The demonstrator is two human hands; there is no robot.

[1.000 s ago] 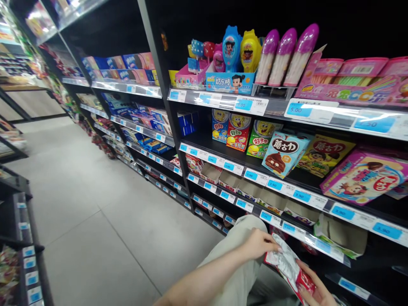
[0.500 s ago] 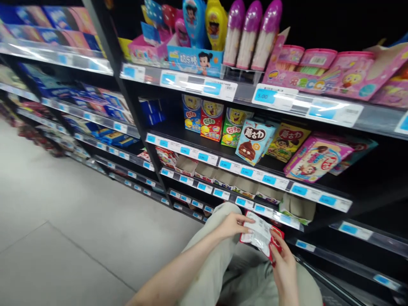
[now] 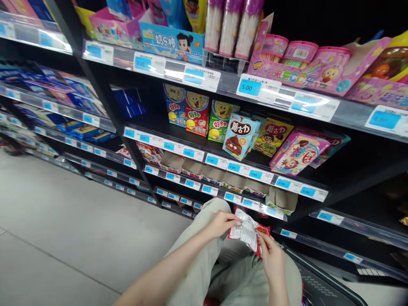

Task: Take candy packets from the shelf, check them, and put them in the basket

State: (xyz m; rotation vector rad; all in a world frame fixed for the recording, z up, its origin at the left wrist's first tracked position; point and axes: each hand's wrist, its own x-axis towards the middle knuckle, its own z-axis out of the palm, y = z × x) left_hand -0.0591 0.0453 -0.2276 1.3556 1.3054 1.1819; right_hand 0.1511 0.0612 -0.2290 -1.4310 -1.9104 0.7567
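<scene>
A small red and silver snack packet (image 3: 247, 231) is held between both my hands in front of the low shelves, above my knees in light trousers (image 3: 223, 272). My left hand (image 3: 221, 222) pinches its upper left edge with closed fingers. My right hand (image 3: 270, 257) grips its lower right end, thumb on the packet.
Black store shelving (image 3: 223, 159) with blue price tags runs from left to right, holding a light blue chocolate snack box (image 3: 240, 135), cartoon snack boxes (image 3: 196, 112), pink candy boxes (image 3: 306, 68) and open cardboard trays (image 3: 232, 180). A dark basket (image 3: 321, 289) sits at lower right. Grey tiled floor (image 3: 63, 238) lies left.
My view has swung right and down along the shelves. Both hands kept hold of the packet and raised it a little, nearer the shelf's low edge.
</scene>
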